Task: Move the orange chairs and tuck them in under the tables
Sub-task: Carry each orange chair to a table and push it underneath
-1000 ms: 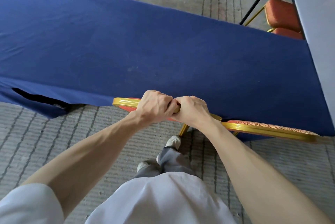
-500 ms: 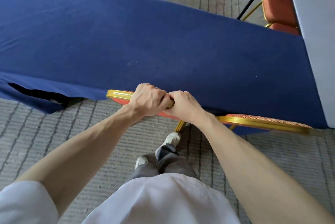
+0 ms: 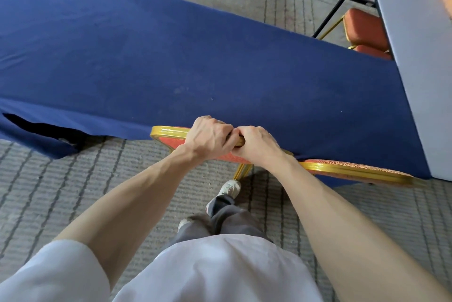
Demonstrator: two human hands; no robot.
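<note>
Gripping orange chair (image 3: 170, 141) back at table (image 3: 195, 57) edge: left hand (image 3: 209, 139), right hand (image 3: 257, 146).

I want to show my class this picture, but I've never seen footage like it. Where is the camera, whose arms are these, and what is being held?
There is no machine here. A person wears a camera on the head, looking down, so you see their own body from above. The left hand and right hand, side by side, grip the gold top rail of an orange chair, whose seat is hidden beneath a table draped in blue cloth. A second chair shows its back to the right. A third chair sits by a grey table beyond.
</note>
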